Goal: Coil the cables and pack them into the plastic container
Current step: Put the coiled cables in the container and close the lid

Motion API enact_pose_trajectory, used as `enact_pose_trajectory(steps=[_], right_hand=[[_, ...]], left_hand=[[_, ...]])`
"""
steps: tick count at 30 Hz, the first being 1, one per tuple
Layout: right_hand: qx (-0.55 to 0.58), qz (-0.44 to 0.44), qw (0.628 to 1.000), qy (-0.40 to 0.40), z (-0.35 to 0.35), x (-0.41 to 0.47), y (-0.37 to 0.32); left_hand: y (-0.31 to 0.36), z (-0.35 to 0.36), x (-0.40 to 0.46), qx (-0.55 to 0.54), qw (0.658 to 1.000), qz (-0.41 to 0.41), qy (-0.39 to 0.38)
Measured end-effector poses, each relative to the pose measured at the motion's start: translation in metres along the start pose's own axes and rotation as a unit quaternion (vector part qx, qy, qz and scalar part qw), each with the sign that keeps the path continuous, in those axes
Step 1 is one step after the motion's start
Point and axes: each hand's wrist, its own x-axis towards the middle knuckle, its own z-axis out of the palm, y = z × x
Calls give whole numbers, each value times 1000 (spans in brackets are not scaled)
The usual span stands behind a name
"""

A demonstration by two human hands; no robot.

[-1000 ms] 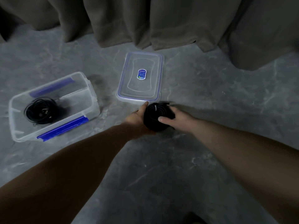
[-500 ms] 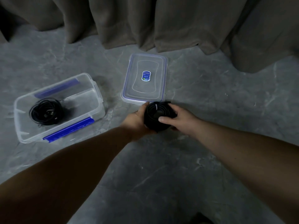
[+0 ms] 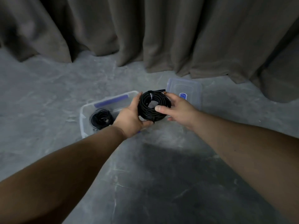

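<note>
Both hands hold a black coil [image 3: 153,106] of cable in the air above the grey floor [image 3: 145,175]. The left hand [image 3: 131,117] cups the coil's left side, thumb under its lower edge and fingers curled up round its far rim. The right hand [image 3: 179,109] grips the right side, thumb laid across the near face and fingers wrapped behind. The coil is tilted so that its open face turns toward the camera and slightly upward. A black strap [image 3: 150,95] with pale lettering binds the coil at its top, and from there a straight plug end [image 3: 160,91] sticks out to the right, its long axis roughly level and pointing toward the lid [image 3: 192,88]. The coil hangs over the right end of the clear container [image 3: 84,113], which stands open on the floor with its long axis running from near left to far right and a blue clip [image 3: 111,101] along its far edge. A second coil [image 3: 101,119] lies flat inside, toward the container's left end. The lid rests flat on the floor just right of the container, partly behind the right hand, with a blue label [image 3: 183,95] on top. Brown curtains [image 3: 161,33] hang along the far edge of the floor.
</note>
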Motion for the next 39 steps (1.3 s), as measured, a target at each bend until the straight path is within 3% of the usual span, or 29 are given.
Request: enact_pose_trajectory(steps=[5, 9, 15, 27, 33, 39], right_hand=[[7, -27, 999, -19, 62, 35, -22], [-12, -21, 1000, -16, 93, 55, -16], [-71, -4, 997, -26, 112, 80, 8], [-153, 65, 986, -30, 118, 108, 31], [-224, 108, 968, -39, 118, 114, 30], [-305, 113, 944, -53, 123, 119, 29]], left_hand=[[-38, -44, -8, -45, 995, -62, 57], [-54, -57, -9, -112, 987, -110, 25], [-89, -50, 1, -96, 980, -174, -9], [-107, -31, 21, 7, 981, -189, -40], [-119, -26, 16, 108, 978, -172, 54], [-116, -27, 14, 147, 976, -161, -2]])
